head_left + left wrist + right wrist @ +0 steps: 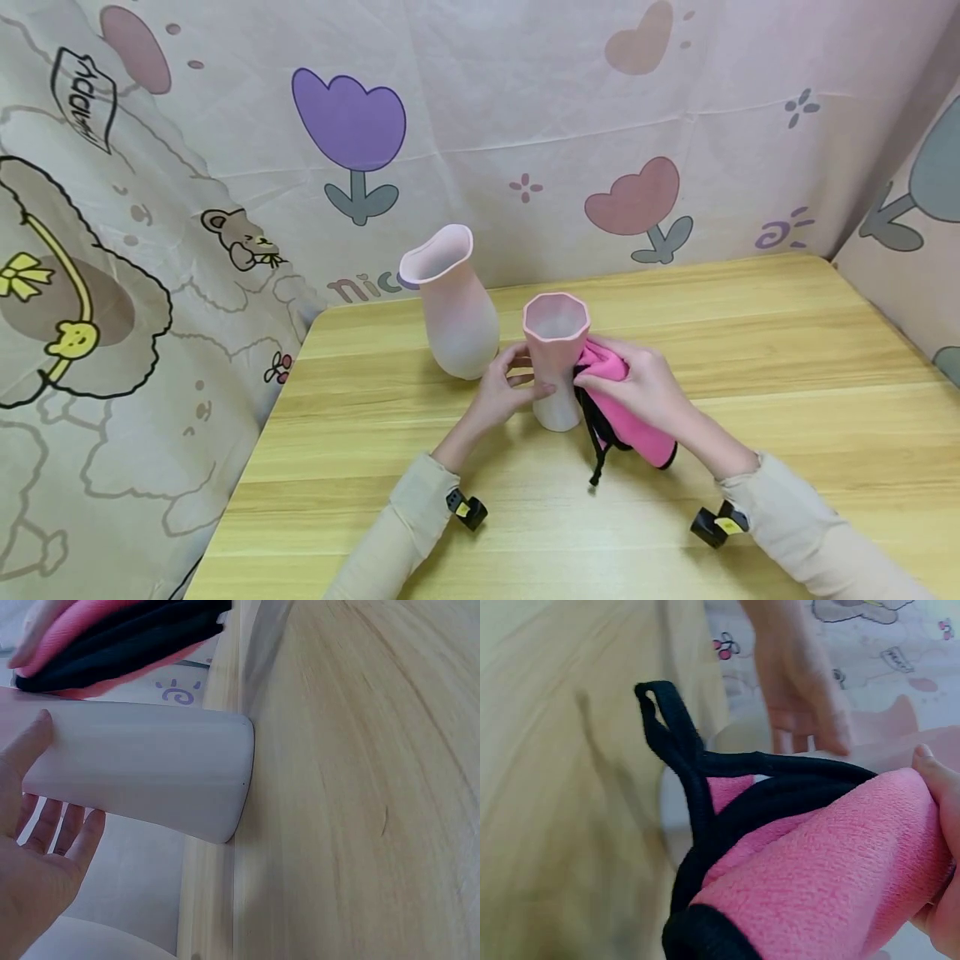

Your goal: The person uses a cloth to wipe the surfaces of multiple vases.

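A pink-to-white vase (557, 358) with a faceted rim stands upright on the table. My left hand (510, 387) holds it from the left, thumb in front and fingers behind; the left wrist view shows the thumb and fingertips on the vase's pale wall (150, 750). On the other side, my right hand (645, 387) grips a bunched pink cloth (630, 425) with black edging against the vase's upper right side. A black loop (667, 720) hangs from the cloth. In the right wrist view, the folded cloth hides part of the vase.
A second, taller vase (461, 321) with a flared wavy rim stands behind and left of my left hand, close to it. The wooden table (787, 358) ends at a printed fabric backdrop (487, 108) behind and at both sides.
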A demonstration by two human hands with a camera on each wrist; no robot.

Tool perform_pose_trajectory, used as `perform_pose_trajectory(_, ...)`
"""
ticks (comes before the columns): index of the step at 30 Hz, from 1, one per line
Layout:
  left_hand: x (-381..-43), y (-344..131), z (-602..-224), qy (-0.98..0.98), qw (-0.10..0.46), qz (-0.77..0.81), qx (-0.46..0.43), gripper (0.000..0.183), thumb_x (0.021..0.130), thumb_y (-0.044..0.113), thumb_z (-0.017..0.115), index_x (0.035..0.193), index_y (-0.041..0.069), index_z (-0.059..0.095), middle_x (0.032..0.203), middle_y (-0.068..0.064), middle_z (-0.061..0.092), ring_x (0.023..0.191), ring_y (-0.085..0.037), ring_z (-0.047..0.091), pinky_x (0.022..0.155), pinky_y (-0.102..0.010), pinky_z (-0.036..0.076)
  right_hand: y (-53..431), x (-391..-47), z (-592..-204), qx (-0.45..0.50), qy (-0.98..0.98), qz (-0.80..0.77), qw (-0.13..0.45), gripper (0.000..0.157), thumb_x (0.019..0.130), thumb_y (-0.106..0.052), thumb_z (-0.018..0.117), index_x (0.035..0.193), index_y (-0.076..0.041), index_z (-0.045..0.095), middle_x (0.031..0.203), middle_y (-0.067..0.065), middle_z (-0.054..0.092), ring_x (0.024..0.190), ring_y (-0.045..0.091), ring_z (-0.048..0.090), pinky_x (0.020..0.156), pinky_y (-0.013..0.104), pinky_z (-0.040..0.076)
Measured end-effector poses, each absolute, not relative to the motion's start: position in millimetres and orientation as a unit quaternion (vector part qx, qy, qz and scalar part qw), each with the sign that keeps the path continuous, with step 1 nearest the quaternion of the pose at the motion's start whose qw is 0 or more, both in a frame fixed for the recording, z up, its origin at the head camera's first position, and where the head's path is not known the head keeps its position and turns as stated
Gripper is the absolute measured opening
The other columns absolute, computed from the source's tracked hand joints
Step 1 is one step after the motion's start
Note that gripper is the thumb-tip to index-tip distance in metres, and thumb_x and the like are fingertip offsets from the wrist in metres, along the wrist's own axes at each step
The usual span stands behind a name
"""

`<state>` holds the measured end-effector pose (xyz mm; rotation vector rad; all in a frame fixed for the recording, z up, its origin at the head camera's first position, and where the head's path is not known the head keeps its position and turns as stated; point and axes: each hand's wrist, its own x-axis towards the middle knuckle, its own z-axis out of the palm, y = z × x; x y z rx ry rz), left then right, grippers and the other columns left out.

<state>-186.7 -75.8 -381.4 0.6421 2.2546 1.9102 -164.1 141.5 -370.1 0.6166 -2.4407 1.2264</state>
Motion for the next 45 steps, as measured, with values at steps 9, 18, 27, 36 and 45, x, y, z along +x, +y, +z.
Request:
perform_pose_trajectory(9,-186,-75,-380,0.749,0.057,0.625,0.211,0.058,0.073,-0.001,0.073,0.124,-0.001,0.046,0.121,-0.014,0.049,0.109,-0.026,0.048,0.092,-0.034,0.046,136,-162,-359,0.214,-0.787,0.504,0.284,0.059,0.060,0.004,0.080,0.115,0.000,0.061,0.109,0.013,0.064,0.096,0.004,0.057,0.078,0.008,0.045)
perform_pose_trajectory(18,-178,-71,-382,0.765,0.027,0.609,0.210,0.059,0.074,0.001,0.072,0.125,-0.003,0.043,0.122,-0.018,0.048,0.111,-0.030,0.047,0.094,-0.041,0.043,134,-154,-354,0.207,-0.775,0.506,0.318,0.058,0.055,0.011,0.080,0.110,0.007,0.061,0.104,0.021,0.063,0.095,-0.007,0.053,0.079,0.006,0.044)
perform_pose_trajectory(27,-174,-48,-417,0.860,-0.216,0.449,0.111,0.088,0.058,0.045,0.081,0.125,0.010,0.036,0.112,-0.004,0.046,0.103,-0.018,0.043,0.087,-0.034,0.041,143,-161,-371,0.196,-0.776,0.505,0.324,0.061,0.054,0.009,0.081,0.112,0.003,0.062,0.105,0.018,0.064,0.095,-0.007,0.053,0.078,0.006,0.044)
perform_pose_trajectory(36,-169,-31,-415,0.864,-0.222,0.447,0.064,0.076,0.059,0.041,0.082,0.115,0.012,0.039,0.104,0.000,0.047,0.093,-0.014,0.047,0.077,-0.027,0.042,143,-162,-372,0.193,-0.774,0.509,0.325,0.061,0.055,0.008,0.082,0.112,0.002,0.062,0.105,0.017,0.064,0.096,-0.006,0.053,0.079,0.007,0.044)
perform_pose_trajectory(45,-172,-39,-417,0.820,-0.190,0.531,0.097,0.062,0.063,0.028,0.083,0.110,0.010,0.046,0.107,-0.003,0.053,0.094,-0.017,0.053,0.081,-0.034,0.048,147,-164,-374,0.186,-0.774,0.513,0.322,0.060,0.055,0.009,0.081,0.111,0.003,0.062,0.106,0.018,0.063,0.096,-0.007,0.052,0.079,0.006,0.044)
